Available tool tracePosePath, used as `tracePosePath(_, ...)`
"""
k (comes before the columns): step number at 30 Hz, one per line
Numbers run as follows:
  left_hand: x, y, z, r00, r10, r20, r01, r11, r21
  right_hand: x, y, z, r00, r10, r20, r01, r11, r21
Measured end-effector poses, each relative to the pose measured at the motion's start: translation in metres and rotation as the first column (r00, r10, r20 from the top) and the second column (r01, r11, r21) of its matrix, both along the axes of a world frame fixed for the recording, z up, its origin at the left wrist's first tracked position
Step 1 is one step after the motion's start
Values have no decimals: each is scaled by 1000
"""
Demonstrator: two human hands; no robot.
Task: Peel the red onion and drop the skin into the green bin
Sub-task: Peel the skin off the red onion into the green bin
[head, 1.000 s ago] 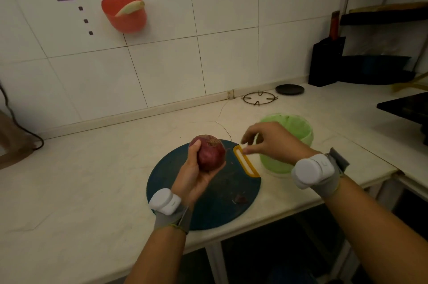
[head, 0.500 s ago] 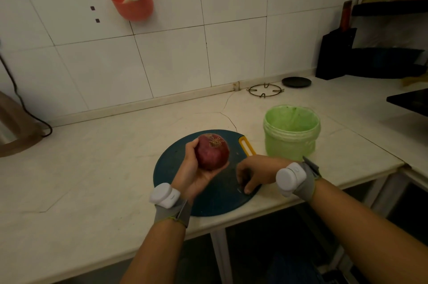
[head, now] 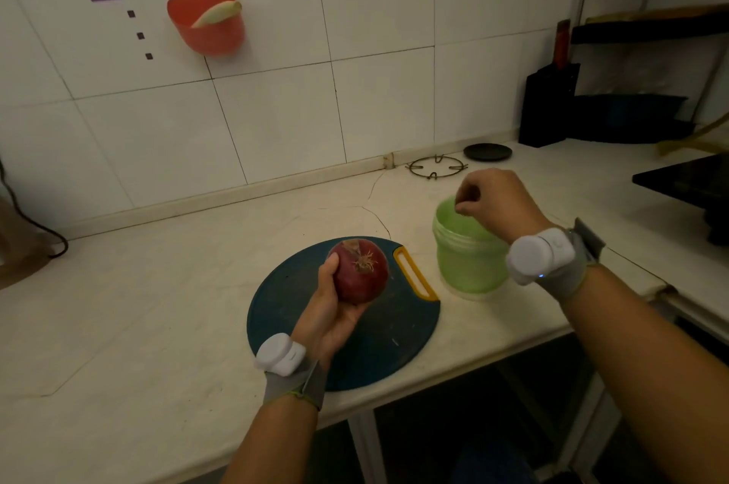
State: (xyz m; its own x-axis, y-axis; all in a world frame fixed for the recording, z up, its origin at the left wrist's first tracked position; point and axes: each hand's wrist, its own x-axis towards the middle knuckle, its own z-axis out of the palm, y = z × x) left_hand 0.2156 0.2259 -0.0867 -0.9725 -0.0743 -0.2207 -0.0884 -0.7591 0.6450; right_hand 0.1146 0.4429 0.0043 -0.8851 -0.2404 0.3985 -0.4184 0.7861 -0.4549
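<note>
Left hand [head: 331,314] grips the round red onion [head: 361,272]. Right hand [head: 497,203], fingers curled, hangs over the green plastic bin [head: 465,266]. Whether it pinches skin, and what the bin holds, cannot be told.

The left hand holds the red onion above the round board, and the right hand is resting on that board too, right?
Not quite. In the head view the right hand is not on the board: it hangs over the green bin, fingers curled. The left hand does hold the red onion above the round board.
</note>
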Motion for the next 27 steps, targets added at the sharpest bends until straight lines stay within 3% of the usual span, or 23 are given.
tracePosePath(3,0,3,-2,1000,2,-26,-2,1000,10,-9,8,-9,995,-100,-9,100,995,30)
tracePosePath(5,-2,4,-5,999,6,-33,-6,1000,1,-4,3,-15,996,-67,-65,63,996,-59)
tracePosePath(9,-6,7,-11,1000,3,-22,-4,999,-32,18,-17,-22,985,169,-26,-171,966,-193)
tracePosePath(13,-10,4,-21,997,-36,-65,31,996,-83,32,-41,-39,912,392,124,-364,910,-197)
tracePosePath(15,-15,2,-25,996,-28,-90,18,993,-117,34,-53,-49,891,437,119,-414,893,-176)
tracePosePath(21,-19,5,-32,989,60,-134,-79,987,-139,43,-81,-71,902,431,-5,-425,888,-175)
tracePosePath(27,-21,8,-37,983,125,-137,-155,958,-243,45,-92,-81,934,357,19,-344,912,-225)
